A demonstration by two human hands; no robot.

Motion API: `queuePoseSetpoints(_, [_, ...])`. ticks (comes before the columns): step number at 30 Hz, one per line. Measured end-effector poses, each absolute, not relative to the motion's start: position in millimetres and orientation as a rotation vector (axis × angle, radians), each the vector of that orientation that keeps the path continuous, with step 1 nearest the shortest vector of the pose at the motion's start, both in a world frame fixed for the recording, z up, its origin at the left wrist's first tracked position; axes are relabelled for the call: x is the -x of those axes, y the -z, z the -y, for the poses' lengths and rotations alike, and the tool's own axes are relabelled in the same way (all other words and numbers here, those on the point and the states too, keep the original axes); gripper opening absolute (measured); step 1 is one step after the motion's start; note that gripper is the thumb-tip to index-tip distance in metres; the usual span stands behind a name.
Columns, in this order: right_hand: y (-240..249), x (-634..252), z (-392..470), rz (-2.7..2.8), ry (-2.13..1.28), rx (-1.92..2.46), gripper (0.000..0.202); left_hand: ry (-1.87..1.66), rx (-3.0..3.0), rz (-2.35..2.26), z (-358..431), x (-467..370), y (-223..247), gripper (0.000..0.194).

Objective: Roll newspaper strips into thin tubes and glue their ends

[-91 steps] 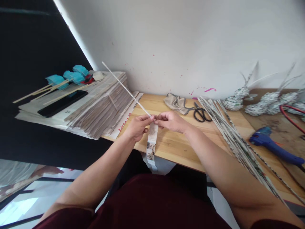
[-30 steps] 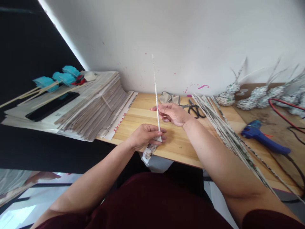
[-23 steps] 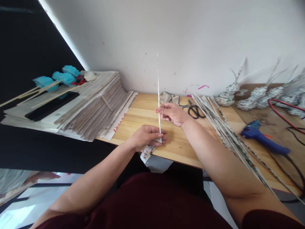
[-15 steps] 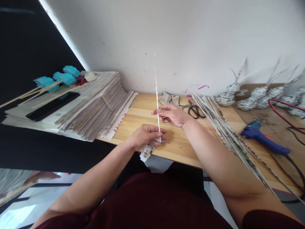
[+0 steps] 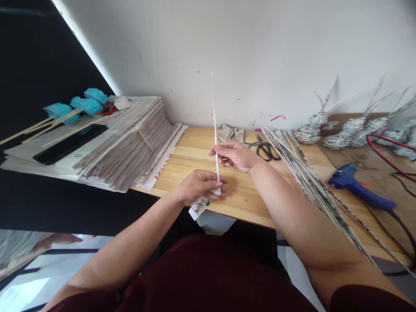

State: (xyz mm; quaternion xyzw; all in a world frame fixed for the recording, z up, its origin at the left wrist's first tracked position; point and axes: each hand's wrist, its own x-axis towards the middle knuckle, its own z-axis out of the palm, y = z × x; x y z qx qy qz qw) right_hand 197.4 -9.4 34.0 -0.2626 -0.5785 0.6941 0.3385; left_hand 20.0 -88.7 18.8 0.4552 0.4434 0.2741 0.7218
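A thin white paper tube (image 5: 215,123) stands nearly upright over the front of the wooden table (image 5: 182,151). Around its lower end my left hand (image 5: 203,186) is closed, thumb against the tube. A loose printed paper strip (image 5: 199,207) hangs below that hand, past the table edge. Higher up, my right hand (image 5: 232,156) pinches the same tube between thumb and fingers, the other fingers curled. Black-handled scissors (image 5: 265,149) and a beige cloth item (image 5: 231,133) lie behind the right hand.
At the left is a newspaper stack (image 5: 130,143) bearing a black phone (image 5: 69,144) and blue flowers on sticks (image 5: 86,104). On the right lie paper tubes (image 5: 305,182), a blue glue gun (image 5: 360,188) with its cord, and several woven paper shapes (image 5: 308,129).
The paper strip below my left hand has swung slightly left. The tube and both hands have shifted very slightly right; both grips remain.
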Motion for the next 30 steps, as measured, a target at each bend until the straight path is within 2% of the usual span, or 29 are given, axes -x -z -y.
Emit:
queuePoseSetpoints(3, [-34,-195,10,1.520,-1.772,0.746,0.039,-0.678,-0.992,-0.976,87,-19,-22,0.024])
queuePoseSetpoints(8, [-33,-188,11,1.504,-1.588,0.900,0.035,-1.015,-0.975,-0.994,76,-5,-31,0.029])
queuePoseSetpoints(13, [-37,-178,24,1.753,-1.463,0.890,0.028,-1.190,-0.931,-1.051,65,8,-35,0.031])
queuePoseSetpoints(19, [-33,-162,37,1.955,-0.784,0.975,0.016,-1.254,-0.828,-1.063,67,1,-33,0.033])
queuePoseSetpoints(24, [-26,-164,34,2.103,-0.306,0.901,0.021,-1.347,-0.683,-1.037,64,1,-36,0.032])
queuePoseSetpoints(27, [-28,-167,33,2.117,-0.315,0.889,0.020,-1.352,-0.662,-1.017,60,6,-39,0.030])
queuePoseSetpoints(30, [-30,-167,34,2.027,-0.572,0.902,0.016,-1.311,-0.679,-1.007,60,8,-40,0.028])
